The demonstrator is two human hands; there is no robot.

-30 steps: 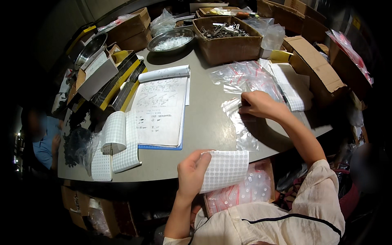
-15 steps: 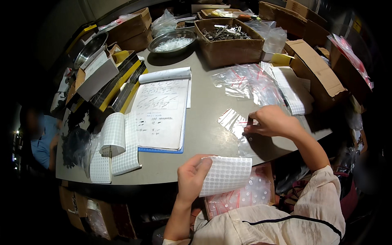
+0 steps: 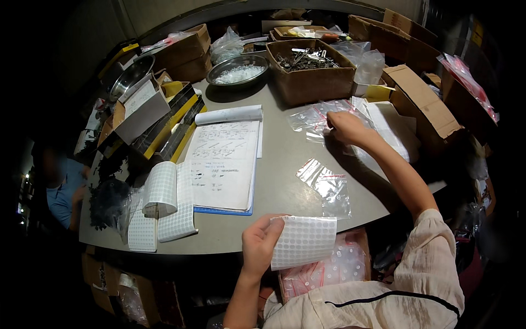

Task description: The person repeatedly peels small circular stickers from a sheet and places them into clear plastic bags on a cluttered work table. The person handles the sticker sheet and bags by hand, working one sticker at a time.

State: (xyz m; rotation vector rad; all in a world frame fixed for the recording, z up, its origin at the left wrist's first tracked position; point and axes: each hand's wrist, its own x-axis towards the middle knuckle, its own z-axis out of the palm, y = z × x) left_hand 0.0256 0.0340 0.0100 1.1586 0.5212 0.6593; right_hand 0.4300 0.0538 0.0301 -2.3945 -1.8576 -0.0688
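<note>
My left hand (image 3: 262, 245) pinches a sheet of round white stickers (image 3: 304, 241) by its left edge, above the near edge of the table. My right hand (image 3: 350, 129) reaches far to the right, fingers curled together on a pile of clear zip bags (image 3: 312, 116); what its fingertips hold, if anything, is hidden. Between the hands, a clear zip bag (image 3: 335, 196) with a red seal line lies on the table, partly over another silvery clear bag (image 3: 313, 173). Below the sticker sheet, an open box (image 3: 361, 241) at my lap holds more clear bags carrying round stickers.
A clipboard with handwritten pages (image 3: 222, 164) lies left of centre, beside more sticker sheets (image 3: 160, 189). Behind stand a metal bowl of clear pieces (image 3: 239, 71) and a carton of metal parts (image 3: 312, 85). Cartons (image 3: 424, 101) line the right. A person in blue (image 3: 64, 189) is at far left.
My right hand has left the zip bag near the front edge and moved away from me to the bag pile. My left hand still holds the sticker sheet. The view has shifted slightly.
</note>
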